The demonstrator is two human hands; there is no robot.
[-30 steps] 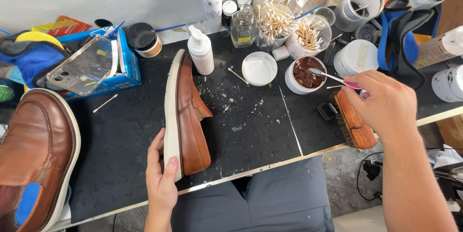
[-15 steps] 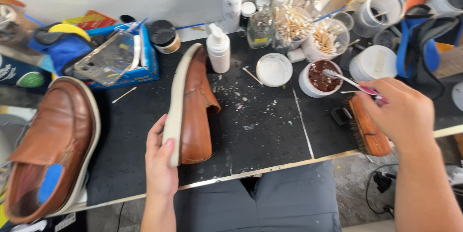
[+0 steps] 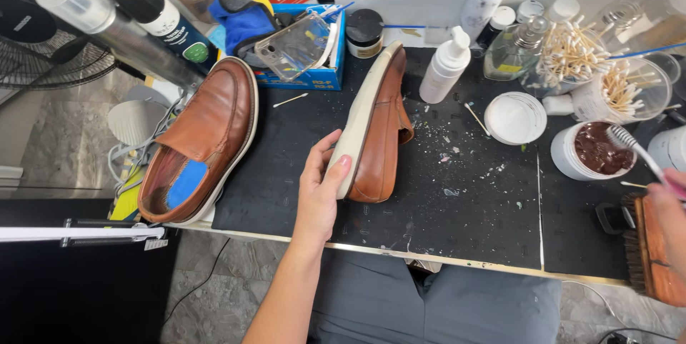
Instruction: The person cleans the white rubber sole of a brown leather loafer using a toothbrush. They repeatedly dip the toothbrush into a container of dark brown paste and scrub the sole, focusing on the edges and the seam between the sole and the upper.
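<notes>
left hand [image 3: 319, 187] grips the brown shoe [image 3: 377, 126] on edge mid-surface; right hand [image 3: 672, 205], at the right edge, fingers clenched on a toothbrush [image 3: 634, 150] loading polish from the jar [image 3: 592, 151]. next: brush meets leather.

My left hand [image 3: 319, 188] grips a loafer [image 3: 380, 130] of smooth, softly glossy tan leather with a matt off-white rubber sole. My right hand [image 3: 672, 215] pinches a plastic toothbrush [image 3: 638, 153] over a white plastic jar [image 3: 590, 151] of wet, shiny brown cream. The mat [image 3: 457, 215] is matt black, flecked with pale specks; the brush [image 3: 652, 251] beside it has a varnished wooden back
</notes>
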